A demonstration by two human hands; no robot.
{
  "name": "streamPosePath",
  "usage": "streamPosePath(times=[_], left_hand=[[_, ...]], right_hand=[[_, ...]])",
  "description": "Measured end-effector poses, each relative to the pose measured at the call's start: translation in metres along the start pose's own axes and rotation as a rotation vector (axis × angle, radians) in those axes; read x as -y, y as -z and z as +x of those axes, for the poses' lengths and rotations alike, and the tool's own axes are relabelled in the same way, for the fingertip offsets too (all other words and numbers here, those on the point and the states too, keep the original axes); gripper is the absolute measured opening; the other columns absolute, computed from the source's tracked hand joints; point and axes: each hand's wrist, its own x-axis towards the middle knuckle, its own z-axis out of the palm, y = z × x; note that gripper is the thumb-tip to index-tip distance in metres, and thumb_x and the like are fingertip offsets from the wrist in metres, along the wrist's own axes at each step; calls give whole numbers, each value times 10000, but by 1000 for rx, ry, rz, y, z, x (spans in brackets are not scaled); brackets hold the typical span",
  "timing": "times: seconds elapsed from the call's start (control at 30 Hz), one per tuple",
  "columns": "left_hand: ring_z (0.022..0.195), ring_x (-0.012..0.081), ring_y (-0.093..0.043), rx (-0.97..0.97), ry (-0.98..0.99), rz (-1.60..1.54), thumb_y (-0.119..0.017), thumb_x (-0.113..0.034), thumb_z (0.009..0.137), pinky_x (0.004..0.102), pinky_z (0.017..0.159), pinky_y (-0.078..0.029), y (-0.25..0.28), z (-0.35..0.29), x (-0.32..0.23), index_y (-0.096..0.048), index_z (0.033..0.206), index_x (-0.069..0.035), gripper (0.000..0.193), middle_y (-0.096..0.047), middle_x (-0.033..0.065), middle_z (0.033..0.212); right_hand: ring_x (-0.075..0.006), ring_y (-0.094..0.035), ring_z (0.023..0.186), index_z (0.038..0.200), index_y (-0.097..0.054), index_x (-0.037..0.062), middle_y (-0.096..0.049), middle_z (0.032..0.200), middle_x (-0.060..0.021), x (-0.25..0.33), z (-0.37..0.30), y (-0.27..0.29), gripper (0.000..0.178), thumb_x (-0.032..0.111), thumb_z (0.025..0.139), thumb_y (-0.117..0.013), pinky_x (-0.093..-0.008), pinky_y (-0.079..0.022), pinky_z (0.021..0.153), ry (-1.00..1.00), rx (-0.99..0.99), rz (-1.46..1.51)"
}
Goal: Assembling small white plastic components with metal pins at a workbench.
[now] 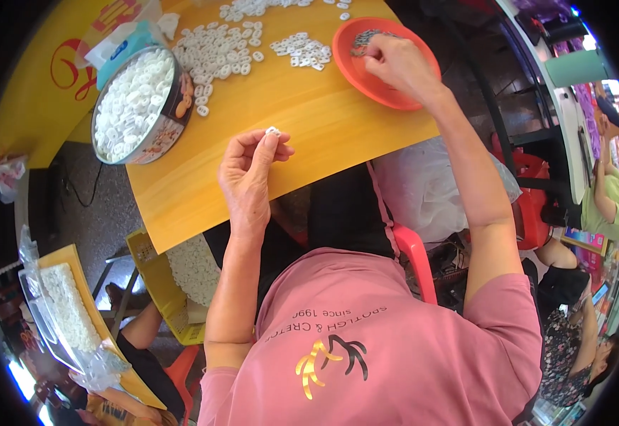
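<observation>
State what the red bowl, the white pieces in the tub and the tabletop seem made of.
The red bowl: likely smooth plastic, from its even colour and soft sheen.
The white pieces: probably smooth moulded plastic, judging by their repeated rounded shape; too small to be sure.
The tabletop: wood or wood-look laminate, satin, from faint grain-like streaks.

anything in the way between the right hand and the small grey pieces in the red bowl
Nothing visible is in the way: the right hand reaches over the rim of the red bowl, right by the small grey pieces. Whether it touches them is hard to tell.
</observation>
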Motion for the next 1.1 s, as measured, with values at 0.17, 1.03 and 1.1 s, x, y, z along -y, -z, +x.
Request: streamPosePath(times=[0.17, 1.03, 1.1], left_hand=[[782, 188, -662, 5, 61, -85, -649, -108, 937, 302, 767, -527, -4, -1, -9, -613, 1021, -6, 137, -688, 124, 925], [802, 154, -637, 69, -36, -94, -634, -127, 952, 277, 761, -520, -11, -18, -30, -592, 1011, 30, 173, -675, 106, 895], [801, 154, -637, 68, -35, -91, -635, -129, 951, 276, 760, -519, -10, -18, -31, -593, 1010, 29, 173, -673, 104, 893]], right_hand=[[-77, -605, 738, 1065, -669, -4, -635, 810, -16, 36, -18, 6, 207, 124, 917, -601, -237, -494, 679, -72, -11, 692], [-65, -552, 691, 980, -657, 11, -638, 813, -12, 143, -65, -17, 168, 174, 967, -620, -204, -464, 642, -94, 193, 1402], [-70, -562, 689, 987, -661, -1, -650, 831, -26, 142, -65, -17, 183, 178, 957, -637, -209, -474, 639, -88, 195, 1411]])
